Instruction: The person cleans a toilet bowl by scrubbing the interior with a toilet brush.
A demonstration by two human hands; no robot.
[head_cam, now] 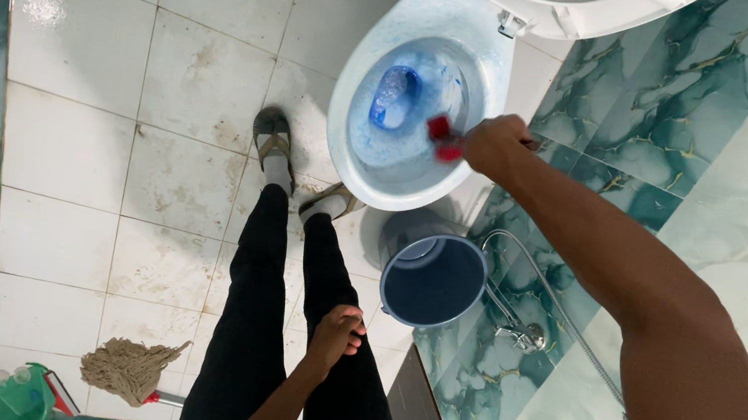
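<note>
Right hand [494, 145]: fingers closed around the handle of a red brush [443, 138]. Brush head protruding just beyond the fingertips, inside the toilet bowl [371, 164], against the blue-stained inner wall. Left hand [339, 331]: resting on the thigh, fingers loosely curled, empty. Bucket [433, 281] below the right forearm. Mop [127, 368] well left of the left hand.
</note>
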